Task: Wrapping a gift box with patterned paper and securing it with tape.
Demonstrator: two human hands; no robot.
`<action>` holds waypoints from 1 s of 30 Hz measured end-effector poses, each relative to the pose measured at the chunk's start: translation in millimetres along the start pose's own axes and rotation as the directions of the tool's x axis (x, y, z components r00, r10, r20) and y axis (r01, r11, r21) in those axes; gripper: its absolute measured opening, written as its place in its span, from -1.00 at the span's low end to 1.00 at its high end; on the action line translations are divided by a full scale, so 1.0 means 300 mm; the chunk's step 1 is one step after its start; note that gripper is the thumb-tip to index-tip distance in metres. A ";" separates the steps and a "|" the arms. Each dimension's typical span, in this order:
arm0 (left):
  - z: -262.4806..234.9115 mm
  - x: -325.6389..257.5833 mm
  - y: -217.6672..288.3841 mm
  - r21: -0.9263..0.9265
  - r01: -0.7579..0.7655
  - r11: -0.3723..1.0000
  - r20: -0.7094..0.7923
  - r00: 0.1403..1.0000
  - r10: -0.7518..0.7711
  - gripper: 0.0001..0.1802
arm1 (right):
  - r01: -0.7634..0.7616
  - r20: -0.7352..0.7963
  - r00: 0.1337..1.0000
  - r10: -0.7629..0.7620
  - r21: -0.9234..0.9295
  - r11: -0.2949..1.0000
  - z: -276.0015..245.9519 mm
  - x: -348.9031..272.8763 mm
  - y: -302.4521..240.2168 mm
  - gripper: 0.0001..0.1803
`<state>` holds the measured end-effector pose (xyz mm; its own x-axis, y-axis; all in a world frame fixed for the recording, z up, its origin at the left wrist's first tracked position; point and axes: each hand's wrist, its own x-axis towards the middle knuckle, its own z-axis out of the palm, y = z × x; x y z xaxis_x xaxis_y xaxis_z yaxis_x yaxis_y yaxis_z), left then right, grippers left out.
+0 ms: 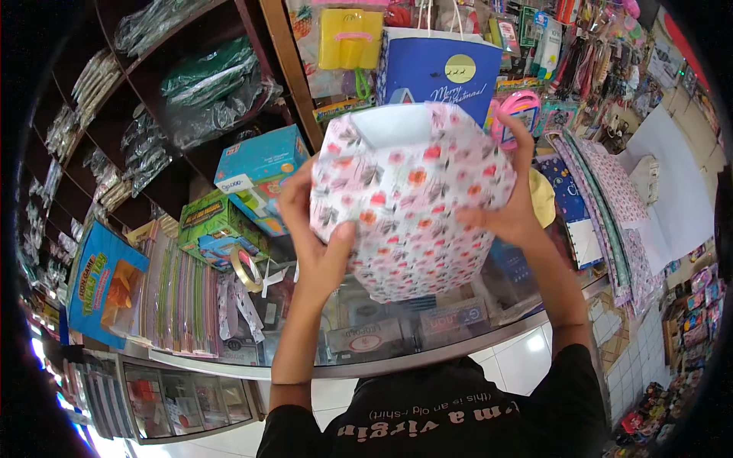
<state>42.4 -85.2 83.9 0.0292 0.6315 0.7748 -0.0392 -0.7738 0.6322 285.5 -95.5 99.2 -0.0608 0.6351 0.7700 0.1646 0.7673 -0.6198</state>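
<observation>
Between my two hands is a package wrapped in white paper with pink and orange flowers (420, 214), lifted over the glass counter (366, 359). My left hand (314, 244) grips its left side, thumb across the front and fingers round the edge. On the opposite side my right hand (510, 202) clasps it, the thumb on the printed face and a finger reaching up the edge. A plain whitish patch shows at the package's top, where the paper is folded. What lies inside the wrapping is hidden.
Left on the counter are a tape roll (246, 269), a green box (217, 225), a teal box (263, 172) and a row of books (172, 294). A blue gift bag (435, 69) stands behind the package. Rolled wrapping papers (599, 206) and a white sheet (668, 183) lie right.
</observation>
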 end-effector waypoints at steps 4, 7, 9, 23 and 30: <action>-0.039 -0.025 0.007 0.207 -0.215 0.954 -0.001 0.975 0.220 -0.50 | 0.023 -0.028 0.999 -0.022 0.016 1.000 0.023 -0.104 -0.030 0.17; -0.013 -0.031 0.048 0.045 -0.075 0.996 -0.103 0.991 0.080 -0.63 | 0.101 0.094 0.991 -0.095 -0.062 0.993 0.010 -0.117 -0.060 -0.09; -0.001 -0.019 0.079 -0.036 0.002 0.999 -0.143 0.990 -0.007 -0.72 | 0.100 0.162 0.983 -0.082 -0.110 0.989 -0.005 -0.098 -0.091 -0.15; -0.008 -0.041 0.090 0.016 -0.043 0.999 -0.144 0.989 0.045 -0.81 | -0.321 0.126 0.943 0.307 0.109 0.941 -0.001 -0.048 -0.227 -0.68; 0.036 0.013 0.204 0.003 0.239 0.971 0.006 0.971 -0.239 -0.72 | -0.273 0.096 0.960 0.263 0.103 0.957 -0.009 -0.044 -0.200 -0.74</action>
<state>50.9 -130.6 125.5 0.0436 0.7979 0.6012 -0.0285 -0.6005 0.7991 279.2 -150.2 126.7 -0.1092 0.8202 0.5615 0.0723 0.5699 -0.8185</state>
